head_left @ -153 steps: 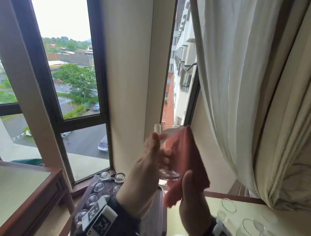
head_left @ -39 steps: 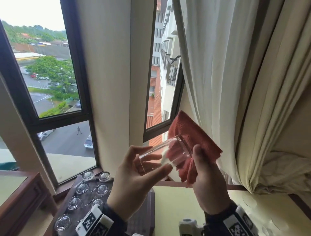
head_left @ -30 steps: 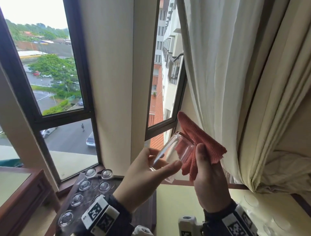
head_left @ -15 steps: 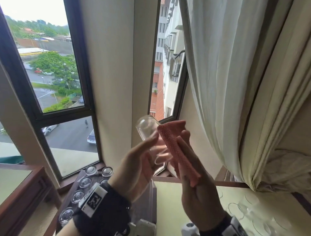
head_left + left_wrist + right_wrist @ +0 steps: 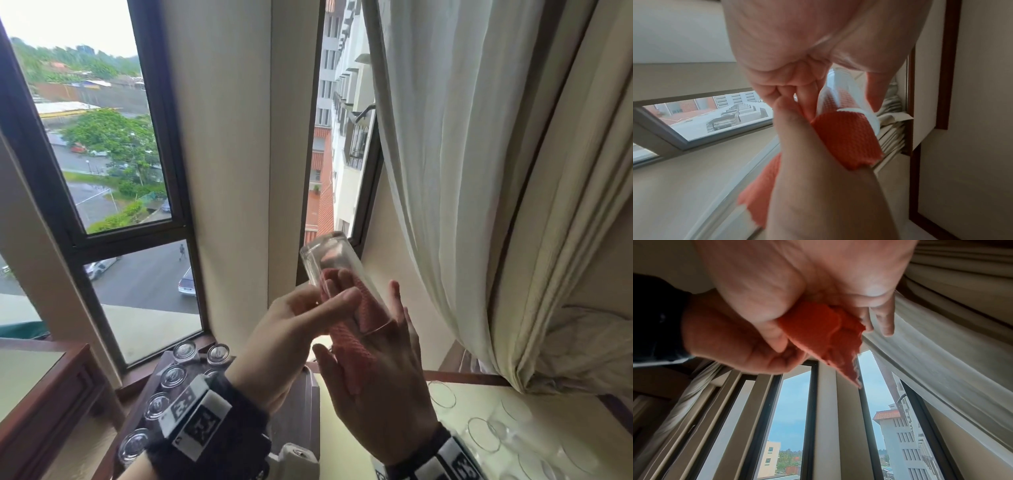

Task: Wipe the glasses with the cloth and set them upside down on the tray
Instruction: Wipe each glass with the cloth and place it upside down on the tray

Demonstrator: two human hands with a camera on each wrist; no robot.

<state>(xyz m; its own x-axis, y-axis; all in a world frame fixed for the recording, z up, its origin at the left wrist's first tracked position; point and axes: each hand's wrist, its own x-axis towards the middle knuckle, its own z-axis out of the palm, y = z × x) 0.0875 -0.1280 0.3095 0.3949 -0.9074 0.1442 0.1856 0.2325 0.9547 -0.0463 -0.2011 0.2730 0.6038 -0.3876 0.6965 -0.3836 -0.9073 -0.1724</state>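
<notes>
A clear glass (image 5: 329, 253) is held up in front of the window, tilted with its base up and to the left. My left hand (image 5: 337, 294) grips its side, thumb in front and fingers behind. A red cloth (image 5: 352, 346) lies across my right hand (image 5: 370, 342), whose fingers push it into the glass mouth while the thumb pins it. The left wrist view shows the cloth (image 5: 846, 136) going into the glass (image 5: 846, 84). The right wrist view shows the cloth (image 5: 818, 331) pinched under my thumb. Low on the left is a dark tray (image 5: 291, 421).
Several glasses (image 5: 173, 377) stand upside down on the tray. More clear glasses (image 5: 481, 435) stand on the pale table at the lower right. A white curtain (image 5: 462, 171) hangs close on the right. A wooden cabinet (image 5: 51, 387) sits at the lower left.
The glass has turned from base toward the cloth to base up. The cloth, earlier wrapped round the outside of the base, is now pushed into the mouth by my right fingers.
</notes>
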